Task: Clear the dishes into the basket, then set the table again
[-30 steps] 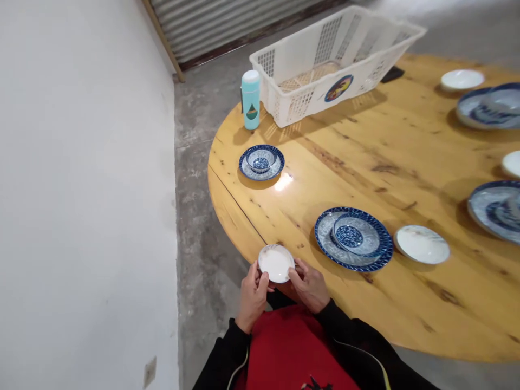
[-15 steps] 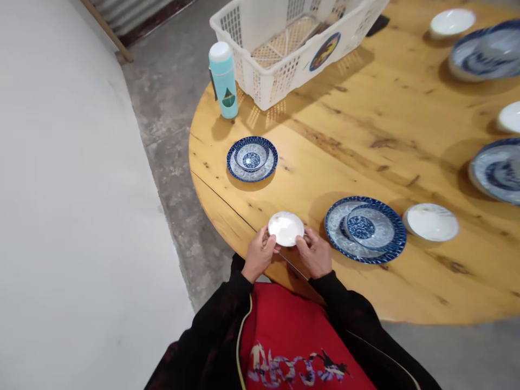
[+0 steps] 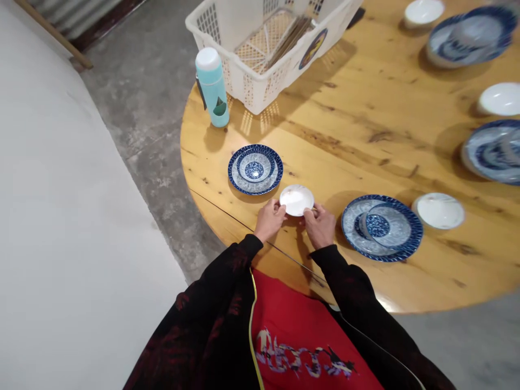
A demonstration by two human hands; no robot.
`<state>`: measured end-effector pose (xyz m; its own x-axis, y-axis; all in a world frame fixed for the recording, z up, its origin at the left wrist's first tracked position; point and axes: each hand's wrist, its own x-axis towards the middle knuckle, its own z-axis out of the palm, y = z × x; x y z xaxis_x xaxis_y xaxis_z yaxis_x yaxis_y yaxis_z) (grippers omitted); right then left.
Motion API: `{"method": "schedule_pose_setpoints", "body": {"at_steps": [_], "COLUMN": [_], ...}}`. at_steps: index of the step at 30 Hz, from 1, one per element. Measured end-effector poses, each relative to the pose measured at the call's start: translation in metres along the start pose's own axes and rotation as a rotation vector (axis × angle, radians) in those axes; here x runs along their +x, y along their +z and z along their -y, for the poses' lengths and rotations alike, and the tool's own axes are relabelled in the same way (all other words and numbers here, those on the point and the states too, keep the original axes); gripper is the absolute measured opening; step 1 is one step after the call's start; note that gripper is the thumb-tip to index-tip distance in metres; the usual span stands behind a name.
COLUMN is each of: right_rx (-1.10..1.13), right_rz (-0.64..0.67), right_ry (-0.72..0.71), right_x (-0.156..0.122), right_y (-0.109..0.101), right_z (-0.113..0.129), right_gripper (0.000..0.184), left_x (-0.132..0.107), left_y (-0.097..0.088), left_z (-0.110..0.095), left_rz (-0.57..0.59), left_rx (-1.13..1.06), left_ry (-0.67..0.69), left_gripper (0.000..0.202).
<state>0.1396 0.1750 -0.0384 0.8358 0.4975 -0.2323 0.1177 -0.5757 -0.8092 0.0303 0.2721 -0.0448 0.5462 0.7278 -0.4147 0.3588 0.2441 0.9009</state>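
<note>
Between my two hands is a small white bowl (image 3: 297, 200), gripped by its rim at both sides. My left hand (image 3: 270, 220) is closed on its left edge, thumb on the rim. On the opposite edge, my right hand (image 3: 320, 225) is closed the same way. Just beyond and to the left lies a blue-patterned plate (image 3: 235, 181) with a small blue-and-white bowl (image 3: 255, 165) in it. Right of my hands is another blue-rimmed plate (image 3: 415, 238), holding a blue-and-white bowl (image 3: 392, 225) that sits off-centre. A white bowl (image 3: 440, 211) stands beside that plate.
A white plastic basket (image 3: 260, 89) with thin sticks inside stands at the table's far left, beside a light-blue bottle (image 3: 213, 89). More white bowls (image 3: 501, 99) and blue-patterned plates (image 3: 504, 35) with bowls stand at the right. The round wooden table (image 3: 345, 130) ends near my body.
Both my hands have carried the white bowl forward over the table, closer to the left blue plate. The view has shifted a little. The other dishes keep their places.
</note>
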Motion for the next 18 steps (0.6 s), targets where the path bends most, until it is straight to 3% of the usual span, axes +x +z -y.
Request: {"method": "schedule_pose_setpoints", "body": {"at_steps": [7,18], "right_rx": [0.048,0.004], "right_rz": [-0.019,0.02], "right_ry": [0.062,0.031], "right_x": [0.015,0.018], "right_y": [0.008,0.012], "right_z": [0.002,0.001], "right_gripper": [0.041,0.043], "left_x": [0.021,0.023], "left_y": [0.004,-0.002], "left_z": [-0.001,-0.003], "left_rz": [0.021,0.021], "left_rx": [0.03,0.107], "left_ry": [-0.038,-0.101], "left_gripper": [0.01,0.011]}}
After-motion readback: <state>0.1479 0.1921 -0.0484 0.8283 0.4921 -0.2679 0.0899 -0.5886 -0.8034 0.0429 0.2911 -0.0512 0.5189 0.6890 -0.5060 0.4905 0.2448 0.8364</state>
